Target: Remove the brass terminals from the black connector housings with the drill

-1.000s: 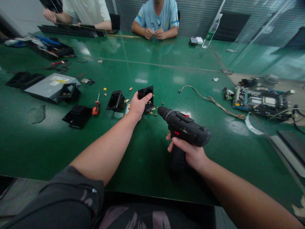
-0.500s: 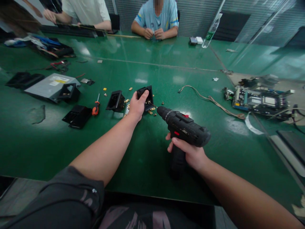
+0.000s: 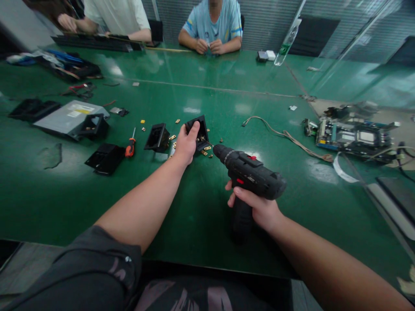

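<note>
My left hand (image 3: 187, 142) is closed on a black plastic housing (image 3: 202, 131), thumb over its upper rim, the hollow side facing right. Small brass-coloured pieces (image 3: 204, 152) lie on the table around and below the housing. In my right hand (image 3: 256, 203) is a black cordless drill (image 3: 254, 170), gripped by its handle. The drill's chuck points left at the housing, and I cannot tell whether its bit touches anything inside. A second black housing (image 3: 157, 137) stands just left of my left hand.
An orange-handled screwdriver (image 3: 130, 147) and a black plastic part (image 3: 105, 158) lie at left, before a grey metal box (image 3: 71, 117). A cable (image 3: 285, 134) runs right to a circuit board (image 3: 356, 134). Two people sit across the green table (image 3: 194, 233); a plastic bottle (image 3: 287, 45) stands there.
The black housing and my left hand have shifted slightly up and left, tilting a little. My right hand and the drill have hardly moved.
</note>
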